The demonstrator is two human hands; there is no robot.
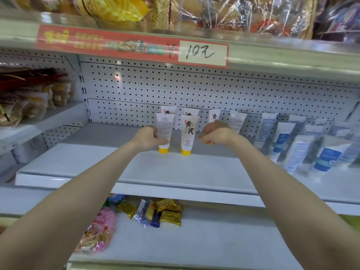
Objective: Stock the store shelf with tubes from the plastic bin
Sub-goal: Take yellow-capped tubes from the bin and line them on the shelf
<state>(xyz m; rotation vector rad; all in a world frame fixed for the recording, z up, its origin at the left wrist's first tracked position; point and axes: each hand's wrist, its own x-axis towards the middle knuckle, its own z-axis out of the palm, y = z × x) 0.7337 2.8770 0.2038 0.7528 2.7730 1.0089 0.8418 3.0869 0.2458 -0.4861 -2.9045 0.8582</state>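
White yellow-capped plastic tubes stood six-up on the grey metal shelf, left hand gripping one, right hand curled round another; remainder unknown.

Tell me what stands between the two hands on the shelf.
A white tube stands upright between the left hand and the right hand, in the head view.
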